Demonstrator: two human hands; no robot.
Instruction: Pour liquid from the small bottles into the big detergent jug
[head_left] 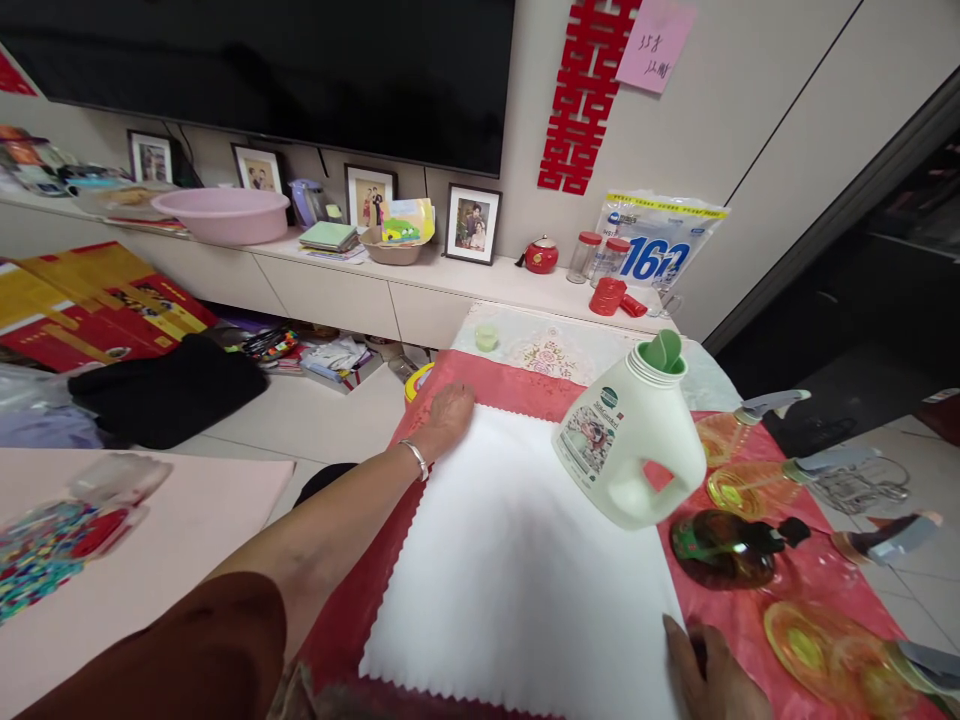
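- Left grip [452, 410]: bare hand, silver-toned bangle [415, 460] at the wrist; laid on the far left corner of the sheet; cannot tell whether the fingers pinch it or only press.
- Right grip [712, 675]: bare hand, partly cut off by the frame; thumb at the sheet's right edge, other fingers curled; cannot tell whether it pinches.
- White sheet [517, 570], scalloped edge: lying flat between the two grips, on the red tablecloth [495, 375].
- Pale green detergent jug [637, 430], printed label, darker green piece [663, 350] at the mouth: upright on the sheet, right of the left grip, beyond the right.
- Brown pump bottle [712, 550]: just beyond the right grip.
- Yellowish clear bottles [802, 640], grey tops: right of and beyond the right grip.
- Small pale green cup [487, 338], on floral cloth [551, 355]: just beyond the left grip.
- Multicoloured small pieces [37, 560]: well left of the left grip.
- Pink basin [225, 220], framed photographs [472, 225], on a white cabinet [322, 290]: well beyond the left grip.
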